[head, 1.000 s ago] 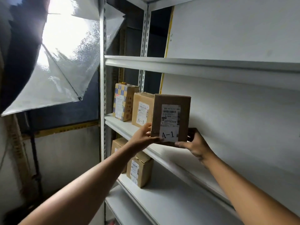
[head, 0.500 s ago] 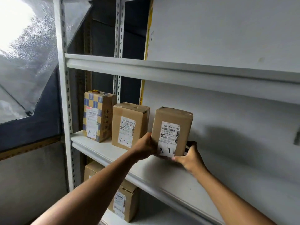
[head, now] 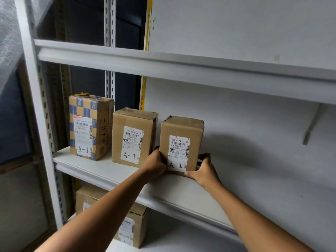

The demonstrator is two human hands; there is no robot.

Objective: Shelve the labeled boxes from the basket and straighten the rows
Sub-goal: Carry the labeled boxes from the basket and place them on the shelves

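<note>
While it stands upright on the middle shelf (head: pixel 109 171), the plain A-1 cardboard box (head: pixel 181 135) is gripped low on both sides: the left hand (head: pixel 154 165) curls round its left edge, the right hand (head: pixel 203 170) round its right. Just beside it to the left stand another brown A-1 box (head: pixel 133 137) and a blue-checkered A-1 box (head: pixel 91 126). Two more boxes (head: pixel 131 228) sit on the shelf below.

One camera only, worn on my head, facing forward and slightly down at the middle shelf (head: pixel 101 171), close enough (arm's reach) that my forearms enter from the bottom edge.
</note>
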